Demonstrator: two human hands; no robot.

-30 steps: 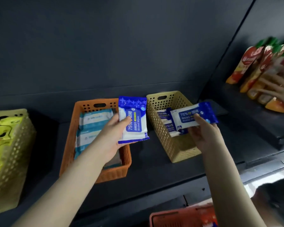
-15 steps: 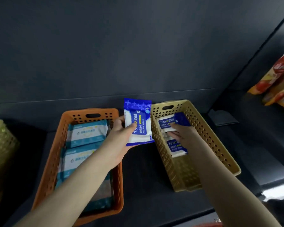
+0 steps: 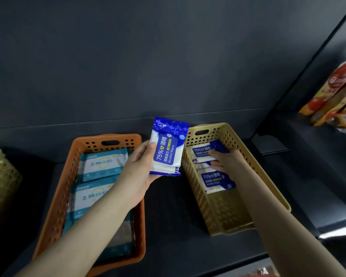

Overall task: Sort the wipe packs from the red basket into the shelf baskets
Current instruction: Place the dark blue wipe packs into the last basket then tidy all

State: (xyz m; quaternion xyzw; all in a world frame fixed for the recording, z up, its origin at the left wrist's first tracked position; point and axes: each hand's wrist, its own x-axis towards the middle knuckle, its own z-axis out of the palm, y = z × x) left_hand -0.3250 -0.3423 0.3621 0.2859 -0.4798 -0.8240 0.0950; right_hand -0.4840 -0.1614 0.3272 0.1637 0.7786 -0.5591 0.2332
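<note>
My left hand (image 3: 136,170) grips a blue and white alcohol wipe pack (image 3: 167,150) upright, over the gap between the orange basket (image 3: 56,206) and the tan basket (image 3: 268,182). My right hand (image 3: 226,161) reaches into the tan basket and holds the blue end of a second alcohol wipe pack (image 3: 201,153), which lies near the basket's back wall. Another alcohol wipe pack (image 3: 216,181) lies flat in front of it. The orange basket holds teal and white wipe packs (image 3: 102,162). A sliver of the red basket (image 3: 264,273) shows at the bottom edge.
Both baskets stand on a dark shelf (image 3: 172,216) with a dark back panel. A yellow basket (image 3: 0,182) stands at the far left. Red and orange snack pouches (image 3: 336,96) stand on the adjoining shelf at the right.
My right hand has lowered its pack from above the tan basket down to the back of it. The left hand with its pack has shifted right, toward the tan basket. The view has moved closer.
</note>
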